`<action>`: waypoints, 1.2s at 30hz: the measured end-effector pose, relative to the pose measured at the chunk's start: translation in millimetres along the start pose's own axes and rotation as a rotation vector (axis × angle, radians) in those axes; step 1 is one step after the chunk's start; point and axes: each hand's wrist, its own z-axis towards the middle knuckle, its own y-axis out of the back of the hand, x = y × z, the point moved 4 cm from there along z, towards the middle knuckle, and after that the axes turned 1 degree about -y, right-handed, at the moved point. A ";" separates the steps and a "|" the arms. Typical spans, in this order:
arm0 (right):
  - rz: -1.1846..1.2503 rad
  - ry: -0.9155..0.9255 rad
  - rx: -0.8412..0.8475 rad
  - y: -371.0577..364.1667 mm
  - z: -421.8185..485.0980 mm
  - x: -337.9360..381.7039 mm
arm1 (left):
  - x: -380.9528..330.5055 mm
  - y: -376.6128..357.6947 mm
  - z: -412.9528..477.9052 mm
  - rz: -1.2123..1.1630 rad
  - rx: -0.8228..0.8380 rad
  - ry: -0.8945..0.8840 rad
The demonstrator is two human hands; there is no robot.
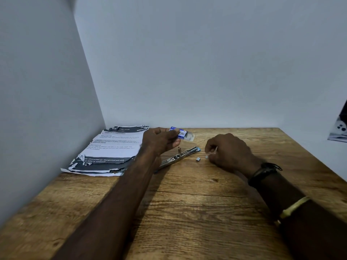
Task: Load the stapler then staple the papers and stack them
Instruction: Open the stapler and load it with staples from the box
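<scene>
Just behind my right hand: black cord bracelet, knotted ends sticking out. Further up that forearm, a plain gold-coloured bangle. Both forearms bare in view.

Soft, even light here, no harsh glare anywhere. The walls read cool grey and the wooden worktop looks warmer. There's 1 soft shadow on the wood just right of the left forearm. The wide lens bends the wall corner and the worktop edges. Print on the papers is mushy, mostly unreadable.
</scene>
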 end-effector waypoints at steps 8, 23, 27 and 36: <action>0.054 0.168 0.092 -8.3 -5.0 22.3 | 1.6 -1.6 -0.5 0.001 0.004 -0.006; 0.407 0.213 -0.369 32.3 -5.1 29.1 | 0.0 -4.7 -8.2 0.062 0.003 -0.026; 0.339 0.272 -0.348 33.6 -9.6 41.2 | -0.5 -9.6 -14.1 0.085 0.021 -0.015; 0.214 0.136 -0.272 29.7 -6.8 39.4 | -0.1 -13.8 -17.7 0.088 0.053 -0.013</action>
